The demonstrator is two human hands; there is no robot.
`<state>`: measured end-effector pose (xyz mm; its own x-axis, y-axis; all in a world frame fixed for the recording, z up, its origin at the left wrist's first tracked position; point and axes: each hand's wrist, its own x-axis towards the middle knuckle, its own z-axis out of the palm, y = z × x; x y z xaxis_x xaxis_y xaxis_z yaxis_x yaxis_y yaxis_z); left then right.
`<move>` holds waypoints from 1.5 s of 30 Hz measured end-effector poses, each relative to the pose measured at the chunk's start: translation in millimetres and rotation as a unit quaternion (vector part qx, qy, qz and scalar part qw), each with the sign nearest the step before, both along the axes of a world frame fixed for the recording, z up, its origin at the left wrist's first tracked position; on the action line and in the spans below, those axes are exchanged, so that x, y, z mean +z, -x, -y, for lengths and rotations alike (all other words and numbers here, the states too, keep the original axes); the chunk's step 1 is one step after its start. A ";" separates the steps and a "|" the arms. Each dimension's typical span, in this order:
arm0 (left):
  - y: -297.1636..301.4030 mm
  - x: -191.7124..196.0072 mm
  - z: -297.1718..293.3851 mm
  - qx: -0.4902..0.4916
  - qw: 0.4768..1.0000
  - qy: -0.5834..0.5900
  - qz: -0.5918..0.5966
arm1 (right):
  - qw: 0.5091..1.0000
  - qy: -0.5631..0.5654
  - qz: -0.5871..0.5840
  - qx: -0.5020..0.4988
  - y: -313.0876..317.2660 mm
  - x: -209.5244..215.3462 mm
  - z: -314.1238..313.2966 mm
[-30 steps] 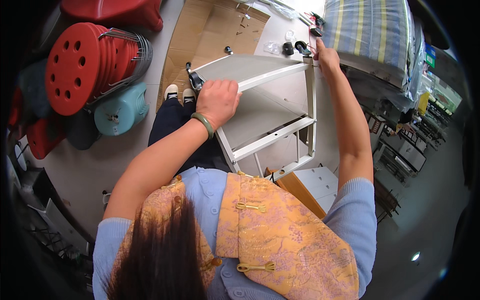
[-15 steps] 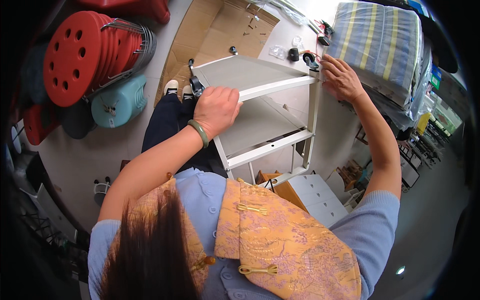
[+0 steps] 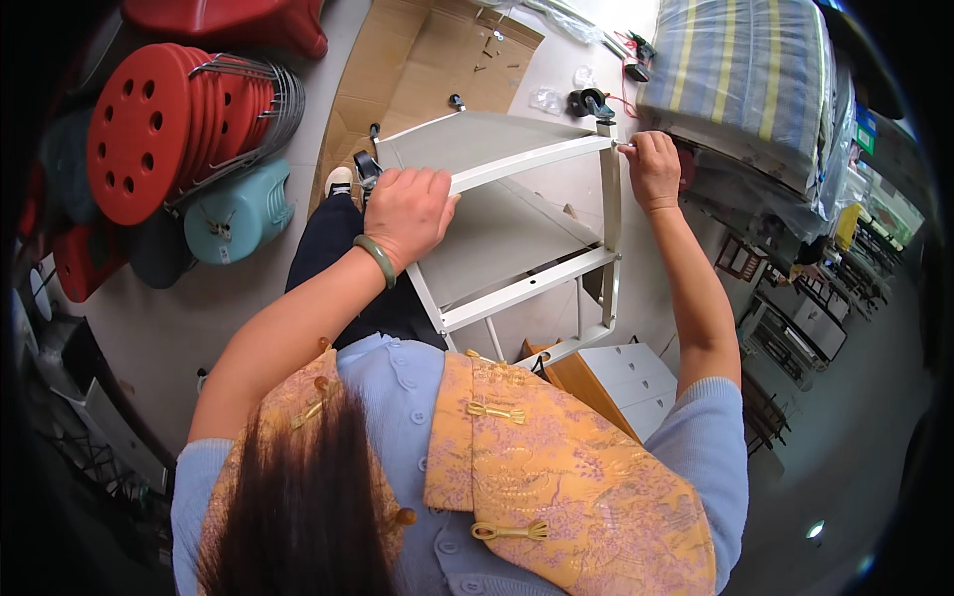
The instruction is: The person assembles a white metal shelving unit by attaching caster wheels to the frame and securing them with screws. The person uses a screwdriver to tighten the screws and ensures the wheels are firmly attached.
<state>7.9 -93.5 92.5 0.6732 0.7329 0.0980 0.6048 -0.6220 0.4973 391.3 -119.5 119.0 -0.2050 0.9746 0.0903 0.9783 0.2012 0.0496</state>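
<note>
A white metal frame (image 3: pixel 532 164) with grey panels (image 3: pixel 467 139), like a wheeled shelf cart, is tipped in front of me. My left hand (image 3: pixel 405 214) is closed around its left corner, beside a black caster (image 3: pixel 367 171). A green bangle (image 3: pixel 376 260) circles that wrist. At the right corner post, my right hand (image 3: pixel 654 167) pinches a small silvery metal piece (image 3: pixel 626 147) against the post's side. The piece is too small to name. Another black caster (image 3: pixel 594 104) sits at the end of that post.
Flattened cardboard (image 3: pixel 417 60) with scattered screws lies beyond the frame. To the left are stacked red stools (image 3: pixel 139 134) and a teal stool (image 3: pixel 238 219). A striped, plastic-wrapped bundle (image 3: pixel 740 84) stands at right. Close to me is a white-fronted cabinet (image 3: pixel 626 377).
My right hand has come down from beside the caster and closed its fingers at the post's side. The frame and my left hand have shifted slightly left in view.
</note>
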 end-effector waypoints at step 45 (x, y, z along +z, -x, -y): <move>6.3 -6.9 1.7 0.003 0.999 -0.008 0.035 | 0.938 0.283 0.122 0.160 20.3 62.0 -74.7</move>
